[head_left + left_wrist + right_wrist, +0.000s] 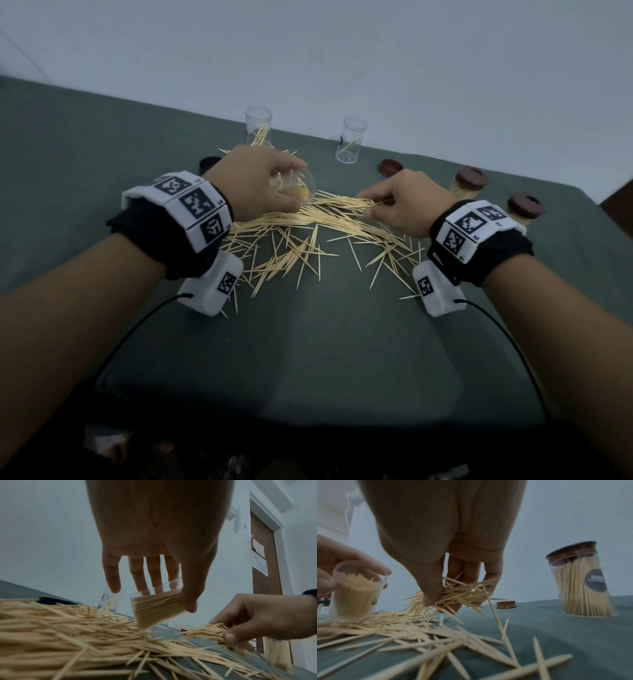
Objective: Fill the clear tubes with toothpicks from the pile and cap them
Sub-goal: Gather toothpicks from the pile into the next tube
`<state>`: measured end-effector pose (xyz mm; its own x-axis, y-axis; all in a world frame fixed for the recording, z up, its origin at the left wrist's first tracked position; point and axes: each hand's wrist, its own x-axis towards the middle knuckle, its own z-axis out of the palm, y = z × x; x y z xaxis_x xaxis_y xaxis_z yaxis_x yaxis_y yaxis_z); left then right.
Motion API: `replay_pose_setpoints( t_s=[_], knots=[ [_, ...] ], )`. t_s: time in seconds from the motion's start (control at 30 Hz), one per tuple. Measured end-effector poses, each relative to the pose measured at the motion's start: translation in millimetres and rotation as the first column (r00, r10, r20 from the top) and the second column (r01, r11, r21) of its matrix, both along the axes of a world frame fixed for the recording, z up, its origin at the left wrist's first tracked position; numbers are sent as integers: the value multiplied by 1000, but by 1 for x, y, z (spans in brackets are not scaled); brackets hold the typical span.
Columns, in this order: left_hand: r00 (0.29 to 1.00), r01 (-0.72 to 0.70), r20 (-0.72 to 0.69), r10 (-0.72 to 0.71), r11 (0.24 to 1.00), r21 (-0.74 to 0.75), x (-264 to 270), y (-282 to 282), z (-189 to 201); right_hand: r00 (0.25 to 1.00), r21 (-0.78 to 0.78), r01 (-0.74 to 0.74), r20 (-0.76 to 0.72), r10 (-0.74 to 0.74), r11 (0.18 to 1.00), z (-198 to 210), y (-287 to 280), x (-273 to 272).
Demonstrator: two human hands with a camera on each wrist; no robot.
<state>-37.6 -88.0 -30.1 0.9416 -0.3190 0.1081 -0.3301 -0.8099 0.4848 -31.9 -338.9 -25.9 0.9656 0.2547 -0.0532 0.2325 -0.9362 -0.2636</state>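
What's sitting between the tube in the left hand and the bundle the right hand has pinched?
Only loose toothpicks of the pile on the green cloth. The head view shows the stretch between the tube and the bundle best; both wrist views agree.

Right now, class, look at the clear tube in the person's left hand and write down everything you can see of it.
The clear tube is a see-through cylinder, apparently plastic, uncapped and packed most of the way with pale wooden toothpicks. A dark label shows on its side in the right wrist view. The left hand holds it tilted, thumb on one side and fingers on the other, with its lower end at the toothpick pile on the green-covered table. The right hand grips a bunch of toothpicks close by, not touching it.
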Motion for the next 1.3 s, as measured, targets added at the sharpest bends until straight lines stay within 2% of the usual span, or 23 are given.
replay_pose_setpoints(
  t_s=[0.17, 0.47, 0.67, 0.87, 1.03, 1.3],
  knots=[
    [1000, -18, 10, 18, 996, 82, 1, 4, 2, 999, 39, -49, 9, 48, 998, 10, 6, -3],
    [993, -111, 65, 103, 985, 131, 5, 9, 6, 995, 66, -96, 27, 95, 993, 18, 11, -3],
    [997, -74, 43, 66, 979, 191, -1, -3, 1, 992, 93, -126, 26, 124, 988, 17, 18, -1],
    [999, -1, 47, -5, 992, 126, -6, -18, 1, 985, 87, -173, 41, 170, 981, 14, 28, -6],
    [1000, 8, -5, -8, 1000, 4, -8, -19, 4, 964, 55, -219, 170, 207, 974, 5, 33, -6],
    [999, -2, -42, 0, 998, -65, -8, -15, 4, 887, 98, -339, 364, 284, 935, -13, 33, -1]
  ],
)
